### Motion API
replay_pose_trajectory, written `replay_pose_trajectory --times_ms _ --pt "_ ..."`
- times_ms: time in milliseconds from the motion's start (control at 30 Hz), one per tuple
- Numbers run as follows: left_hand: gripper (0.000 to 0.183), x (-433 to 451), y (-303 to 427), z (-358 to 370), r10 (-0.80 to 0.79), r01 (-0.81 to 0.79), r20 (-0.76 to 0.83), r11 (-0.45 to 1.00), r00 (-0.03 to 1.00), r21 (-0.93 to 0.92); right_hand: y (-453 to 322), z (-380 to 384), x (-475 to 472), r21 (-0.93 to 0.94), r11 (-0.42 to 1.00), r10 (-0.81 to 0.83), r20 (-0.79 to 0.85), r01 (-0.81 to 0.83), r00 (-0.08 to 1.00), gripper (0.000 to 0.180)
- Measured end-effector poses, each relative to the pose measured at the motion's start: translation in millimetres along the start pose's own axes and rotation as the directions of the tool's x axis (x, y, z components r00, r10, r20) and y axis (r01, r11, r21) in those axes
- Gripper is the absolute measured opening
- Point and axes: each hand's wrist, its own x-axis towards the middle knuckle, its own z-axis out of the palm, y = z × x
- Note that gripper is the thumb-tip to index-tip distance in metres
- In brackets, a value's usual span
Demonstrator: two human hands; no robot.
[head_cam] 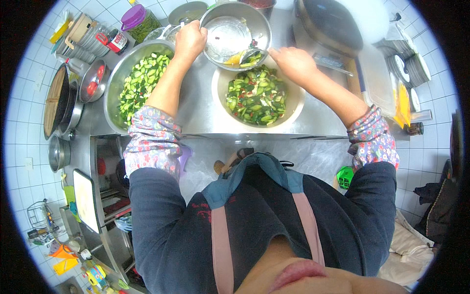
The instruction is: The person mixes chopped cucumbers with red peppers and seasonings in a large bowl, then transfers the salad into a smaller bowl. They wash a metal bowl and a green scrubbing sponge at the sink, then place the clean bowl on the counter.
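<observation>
My left hand (191, 38) grips the rim of a steel bowl (224, 27), which is tilted over a cream-coloured basin (299, 110). My right hand (293, 64) holds a metal spoon (249, 56) by its handle; the spoon's head lies inside the steel bowl, among some oily liquid and a few green pieces. The basin holds cut cucumber pieces with red chilli bits (257, 97). Left of it, partly behind my left forearm, stands a large steel basin (112, 88) with more cut cucumber (143, 82).
A small steel bowl with tomatoes (104, 79), a purple-lidded jar (134, 17) and stacked plates (86, 35) stand at the left. A dark-lidded container (326, 25) and a clear plastic bin (378, 81) are at the right. The steel counter's front edge (205, 133) is near me.
</observation>
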Motion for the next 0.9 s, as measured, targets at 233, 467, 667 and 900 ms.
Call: replay_pose_trajectory --times_ms 233,467,667,900 --pt "0.025 3.1 -10.4 -2.2 0.014 -0.015 0.015 0.999 1.000 0.041 5.3 -25.2 -14.3 -0.096 0.995 0.000 -0.173 -0.017 0.985 0.026" --pt "0.025 6.3 12.5 -13.7 0.006 -0.012 0.069 0.997 0.998 0.080 1.4 17.6 66.0 -0.121 0.982 0.121 -0.167 -0.142 0.979 0.016" --pt "0.025 3.1 8.5 -6.1 -0.027 0.027 0.001 0.997 1.000 0.070 -26.6 26.9 53.9 -0.057 0.997 0.051 -0.065 -0.055 0.997 0.012" --pt "0.027 4.4 3.7 2.1 -0.043 0.042 0.015 0.997 0.999 0.058 -15.5 17.9 13.9 -0.062 0.997 0.049 -0.041 -0.052 0.998 0.032"
